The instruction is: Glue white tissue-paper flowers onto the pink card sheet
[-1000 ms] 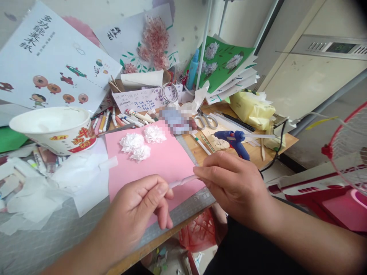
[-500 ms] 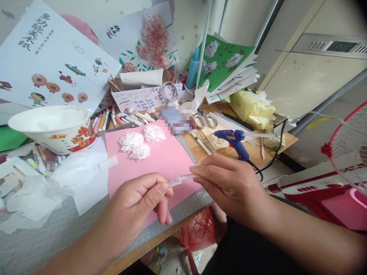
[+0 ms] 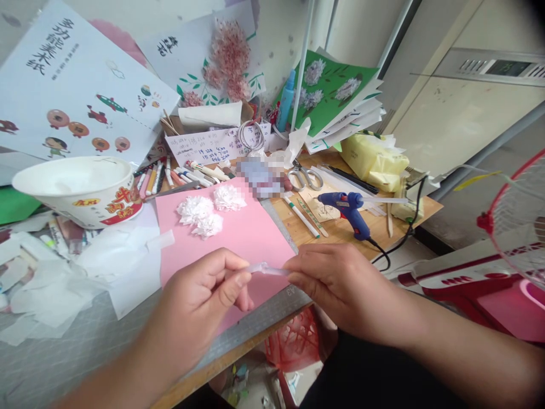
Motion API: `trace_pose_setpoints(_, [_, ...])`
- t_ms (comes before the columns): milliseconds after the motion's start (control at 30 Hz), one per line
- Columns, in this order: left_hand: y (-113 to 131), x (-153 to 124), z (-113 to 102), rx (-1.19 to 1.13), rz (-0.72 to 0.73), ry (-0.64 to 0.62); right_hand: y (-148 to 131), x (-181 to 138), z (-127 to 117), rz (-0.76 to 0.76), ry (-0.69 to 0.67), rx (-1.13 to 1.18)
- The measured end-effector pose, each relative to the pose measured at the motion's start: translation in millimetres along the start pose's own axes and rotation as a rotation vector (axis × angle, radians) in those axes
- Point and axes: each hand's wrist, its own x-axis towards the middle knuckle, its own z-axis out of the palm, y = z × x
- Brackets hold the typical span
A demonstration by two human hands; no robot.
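Note:
Over the pink paper sheet (image 3: 264, 221), a narrow, twisted strip of white paper (image 3: 268, 269) is stretched between my two hands, with a crumpled bump near its middle. My left hand (image 3: 204, 298) is closed, pinching one end between thumb and forefinger. The other end sits between the thumb and fingers of my right hand (image 3: 340, 287), also closed. Three ruffled white paper flowers, among them a larger one (image 3: 195, 211), a rear one (image 3: 230, 197) and a front one (image 3: 208, 225), lie close together on the upper left of the sheet.
A blue glue gun (image 3: 351, 211) with a black cord rests on the wooden table at right, near scissors (image 3: 305, 177) and a green-tipped marker (image 3: 301, 217). At left stand a paper bowl (image 3: 80, 190) and loose white paper scraps (image 3: 46, 295). A grey cutting mat (image 3: 85, 363) lies beneath.
My right hand has come down slightly and my left thumb and forefinger have risen a little, so the paper strip now runs nearly level. The things on the table have not moved.

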Motion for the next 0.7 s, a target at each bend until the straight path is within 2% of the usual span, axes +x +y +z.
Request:
trace_pose_setpoints(100, [1.7, -0.1, 1.2, 0.151, 0.071, 0.05, -1.0, 0.4, -2.1, 0.018, -0.032, 0.039])
trace_pose_setpoints(200, [2.4, -1.0, 0.9, 0.208, 0.11, 0.062, -1.1, 0.3, -3.1, 0.02, -0.025, 0.097])
trace_pose_setpoints(400, [-0.5, -1.8, 0.2, 0.105, 0.092, -0.015, 3.9, 3.7, -2.2, 0.083, 0.006, 0.106])
trace_pose_setpoints(567, [1.3, 0.5, 0.3, 0.061, 0.063, -0.055, 6.5, 3.2, -1.0, 0.13, -0.056, 0.059])
trace_pose_setpoints(700, [-2.1, -0.2, -0.3, 0.11, 0.042, -0.045, 5.5, -0.2, -1.8, 0.077, -0.089, 0.103])
